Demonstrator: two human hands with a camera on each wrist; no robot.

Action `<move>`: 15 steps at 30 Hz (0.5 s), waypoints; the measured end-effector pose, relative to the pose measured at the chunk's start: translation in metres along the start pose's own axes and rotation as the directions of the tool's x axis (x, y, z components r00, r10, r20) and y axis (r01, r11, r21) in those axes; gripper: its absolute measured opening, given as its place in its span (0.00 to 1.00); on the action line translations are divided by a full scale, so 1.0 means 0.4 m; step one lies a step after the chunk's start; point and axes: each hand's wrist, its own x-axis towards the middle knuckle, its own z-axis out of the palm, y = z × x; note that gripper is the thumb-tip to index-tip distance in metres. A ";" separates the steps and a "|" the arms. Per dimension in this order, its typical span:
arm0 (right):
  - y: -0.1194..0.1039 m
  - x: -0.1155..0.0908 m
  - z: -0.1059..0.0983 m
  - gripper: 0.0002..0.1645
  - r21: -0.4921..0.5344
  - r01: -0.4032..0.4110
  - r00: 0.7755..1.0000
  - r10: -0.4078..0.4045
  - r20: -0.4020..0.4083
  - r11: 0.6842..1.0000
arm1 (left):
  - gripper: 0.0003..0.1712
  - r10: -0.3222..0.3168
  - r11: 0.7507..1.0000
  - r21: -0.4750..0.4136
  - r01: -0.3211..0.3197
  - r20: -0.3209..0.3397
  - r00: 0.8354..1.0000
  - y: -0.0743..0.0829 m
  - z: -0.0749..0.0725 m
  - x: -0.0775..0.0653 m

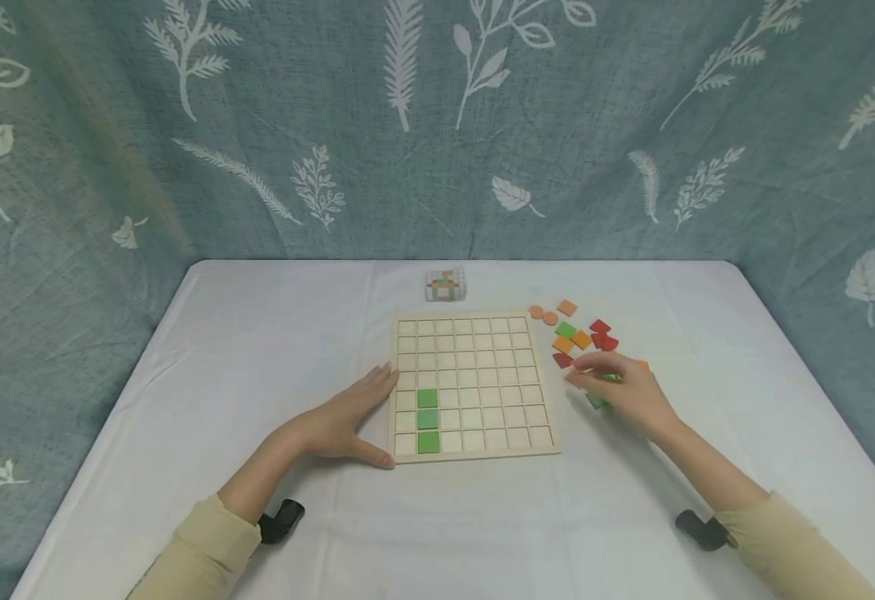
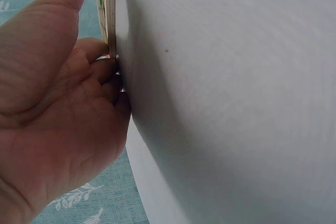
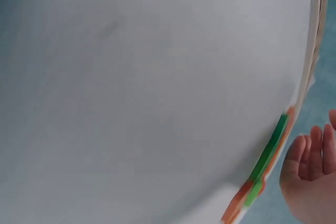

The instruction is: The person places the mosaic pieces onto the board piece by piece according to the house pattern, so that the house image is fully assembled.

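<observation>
A square wooden grid board [image 1: 475, 328] lies on the white table, with three green square tiles [image 1: 427, 419] stacked cell above cell in its second column from the left. My left hand [image 1: 347, 417] rests against the board's left side, fingers extended along the edge and thumb by the near left corner. Right of the board, my right hand [image 1: 632, 392] hovers over loose tiles, thumb and index tips close together; whether a piece is between them cannot be made out. Beneath it lie green tiles [image 1: 597, 401], partly hidden. In the right wrist view its fingers [image 3: 315, 153] curve gently.
Loose red pieces [image 1: 600, 326], orange squares [image 1: 582, 339], orange discs [image 1: 550, 318] and a green tile [image 1: 566, 330] lie beyond the right hand. A small patterned card or box [image 1: 445, 286] sits behind the board. A leaf-patterned curtain [image 1: 317, 125] surrounds the table [image 1: 272, 333].
</observation>
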 end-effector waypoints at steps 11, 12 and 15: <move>0.059 0.014 -0.054 0.22 -0.082 -0.043 0.999 0.040 -0.037 0.996 | 0.73 -0.005 1.000 -0.006 0.005 -0.002 1.000 0.000 0.003 0.002; 0.060 0.015 -0.054 0.21 -0.089 -0.042 0.999 0.039 -0.035 0.995 | 0.73 -0.006 1.000 -0.007 0.005 -0.002 1.000 0.000 0.003 0.002; 0.055 0.018 -0.048 0.22 -0.110 -0.026 0.999 0.024 -0.024 0.994 | 0.73 -0.005 1.000 -0.004 0.005 -0.001 1.000 0.000 0.005 0.003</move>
